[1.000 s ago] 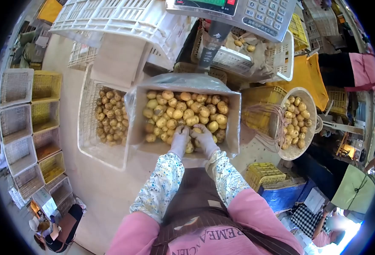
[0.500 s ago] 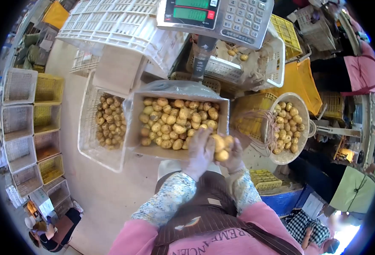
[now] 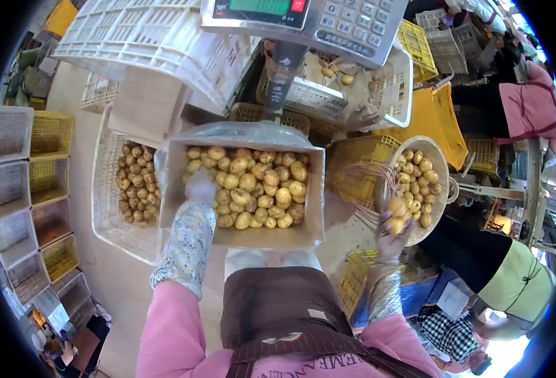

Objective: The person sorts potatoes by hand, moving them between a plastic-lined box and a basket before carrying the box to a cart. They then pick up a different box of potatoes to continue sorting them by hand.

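Note:
A cardboard box with a plastic liner stands in front of me, filled with potatoes. My left hand reaches into the box's left side and touches the potatoes there; its fingers are blurred. Out to the right, my right hand is closed around several potatoes, at the near left rim of a round basket. More potatoes lie in that basket. Left of the box, a white crate holds duller, browner potatoes.
A digital scale rises on a post behind the box. Big white crates stand at the upper left, and stacked crates line the far left. A yellow crate sits between box and basket. Co-workers are at the right.
My hands were together over the box's front edge with potatoes. The left has moved left into the box, and the right has carried potatoes right to the round basket. The view has shifted slightly.

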{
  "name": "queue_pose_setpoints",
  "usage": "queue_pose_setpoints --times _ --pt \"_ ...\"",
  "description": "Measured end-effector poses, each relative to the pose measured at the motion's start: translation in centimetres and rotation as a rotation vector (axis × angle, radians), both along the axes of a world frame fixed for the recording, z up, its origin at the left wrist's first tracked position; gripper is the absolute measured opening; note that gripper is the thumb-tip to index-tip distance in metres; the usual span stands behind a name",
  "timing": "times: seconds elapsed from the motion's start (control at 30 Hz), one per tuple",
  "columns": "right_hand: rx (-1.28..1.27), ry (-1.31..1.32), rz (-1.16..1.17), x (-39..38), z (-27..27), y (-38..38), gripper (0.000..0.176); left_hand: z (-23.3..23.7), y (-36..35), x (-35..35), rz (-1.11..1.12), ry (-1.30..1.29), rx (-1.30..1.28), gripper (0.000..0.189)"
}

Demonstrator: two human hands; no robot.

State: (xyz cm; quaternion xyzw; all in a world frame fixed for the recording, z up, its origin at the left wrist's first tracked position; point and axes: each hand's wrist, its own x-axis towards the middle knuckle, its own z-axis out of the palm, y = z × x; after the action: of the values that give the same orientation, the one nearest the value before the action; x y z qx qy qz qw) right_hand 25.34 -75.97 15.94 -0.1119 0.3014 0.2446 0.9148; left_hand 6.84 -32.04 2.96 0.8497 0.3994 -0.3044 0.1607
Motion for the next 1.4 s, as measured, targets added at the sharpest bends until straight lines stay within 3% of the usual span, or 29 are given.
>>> queue_pose_setpoints --times 0.07,0.1,0.17,0.23,0.27,0.3,0.33,0.4,0.5,0.57,0.63,0.7,0.73,0.87,0.93,1.07,1.13,1.17,1.23,1.33,1.4 --pt "-0.049 0.045 -0.04 2.8 0.8 -1.7 0.061 1.7 0.1 1.7 0.044 0.035 -0.048 0.048" --pt "-0.04 0.11 -0.166 3.9 1.1 -2.8 0.062 2.1 0.0 2.0 0.079 0.062 -0.087 0.049" --pt "-0.027 0.172 -0.292 4.5 1.6 -2.4 0.064 1.4 -0.3 0.6 0.077 -0.044 -0.028 0.045" --pt "-0.218 -0.048 0.078 3.6 2.0 0.3 0.061 1.9 -0.9 -1.1 0.684 -0.498 -0.345 0.042" --pt "-0.126 -0.115 0.233 2.8 2.4 3.8 0.055 5.6 -2.1 -0.3 0.852 -0.51 -0.516 0.037" --pt "-0.332 -0.217 0.486 1.0 3.1 7.1 0.049 7.0 -3.5 -0.8 0.991 -0.559 -0.68 0.031" --pt "-0.402 -0.221 0.79 -0.3 3.9 11.0 0.053 9.5 -4.6 -0.6 0.942 -0.502 -0.767 0.024" --pt "-0.68 -0.246 1.219 -4.0 5.1 18.6 0.04 14.1 -6.3 -0.8 0.93 -0.465 -1.009 0.038" --pt "-0.493 -0.505 1.222 -10.1 3.0 23.9 0.054 15.8 -8.1 -2.0 0.946 -0.656 -1.127 0.047" --pt "-0.711 -0.903 1.268 -10.8 3.7 25.3 0.051 16.9 -7.4 -2.7 0.93 -0.703 -1.109 0.048" --pt "-0.64 -0.848 1.311 -11.2 3.9 25.8 0.051 18.4 -6.0 -3.4 0.914 -0.753 -1.094 0.049" --pt "-0.572 -0.786 1.358 -11.6 4.4 26.1 0.05 20.3 -4.7 -4.1 1.058 -0.683 -1.366 0.048" --pt "-0.538 -0.729 1.344 -11.7 5.1 26.5 0.049 20.3 -4.1 -4.5 0.848 -0.756 -1.239 0.045" --pt "-0.465 -0.535 1.272 -13.5 6.3 27.6 0.048 21.0 -2.7 -5.6 0.984 -0.586 -1.328 0.044" --pt "-0.457 -0.486 1.233 -14.4 7.1 27.9 0.047 20.2 -2.3 -6.6 0.77 -0.671 -1.112 0.04" --pt "-0.367 -0.446 1.096 -15.9 8.0 28.1 0.046 22.8 -1.1 -6.4 0.774 -0.727 -1.145 0.038" --pt "-0.311 -0.396 1.063 -16.0 8.3 28.3 0.045 25.3 -0.7 -5.8 0.898 -0.629 -1.226 0.037" --pt "-0.372 -0.556 1.073 -16.0 8.5 28.5 0.045 25.3 -0.8 -6.1 0.9 -0.638 -1.225 0.037" --pt "-0.418 -0.729 1.091 -16.1 9.1 28.4 0.045 25.6 -1.4 -6.9 0.599 -0.646 -0.972 0.038" --pt "-0.428 -0.678 1.144 -16.0 10.5 27.9 0.045 27.3 -2.3 -6.8 0.602 -0.58 -0.82 0.037" --pt "-0.282 -0.517 1.18 -15.5 12.0 27.5 0.046 25.9 -3.6 -8.1 0.595 -0.643 -0.793 0.039"
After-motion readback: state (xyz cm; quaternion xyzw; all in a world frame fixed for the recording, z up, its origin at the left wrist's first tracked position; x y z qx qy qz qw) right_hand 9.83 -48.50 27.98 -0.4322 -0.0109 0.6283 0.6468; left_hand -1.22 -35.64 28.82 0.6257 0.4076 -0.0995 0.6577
